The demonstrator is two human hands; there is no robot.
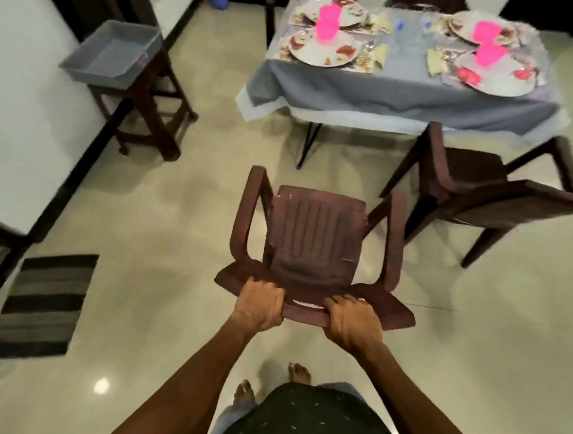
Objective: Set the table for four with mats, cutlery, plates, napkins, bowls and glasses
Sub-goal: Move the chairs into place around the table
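Head view: at ten o'clock a grey tray [110, 53] sits on a brown stool [147, 107]; nothing shows inside it. At one o'clock the counter [400, 89], under a grey cloth, carries four patterned plates [322, 49], each holding a pink bowl [326, 29]. Left hand [259, 304] and right hand [352, 321] both curl round the backrest of a brown chair [314, 238], arms extended. Cutlery, napkins and glasses are blurred.

Both hands [259, 304] [350, 323] on brown chair [314, 238], laid table [404, 86] ahead
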